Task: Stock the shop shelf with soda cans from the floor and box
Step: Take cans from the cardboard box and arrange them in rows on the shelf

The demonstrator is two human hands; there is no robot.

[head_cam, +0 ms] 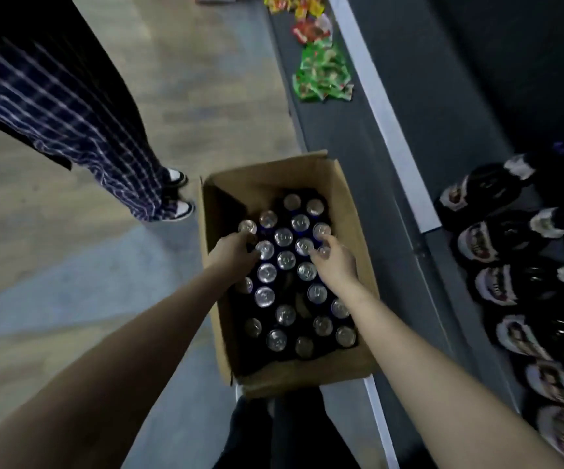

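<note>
Both arms reach into the open cardboard box (267,174) on the floor beside the shelf (358,147), left hand (236,253) and right hand (336,262) each curling fingers round an upright soda can's top among the soda cans (267,272), likely to lift two together.

Matt brown cardboard box (341,194), shiny metal can tops (267,273), glossy plastic snack packets (323,74), wood-look floor (186,62)

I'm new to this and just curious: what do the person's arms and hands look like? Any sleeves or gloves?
The left hand and right hand wear no gloves. No sleeve, watch or bracelet shows anywhere up to the picture's edge. The picture is too blurred to rule out rings.
</note>
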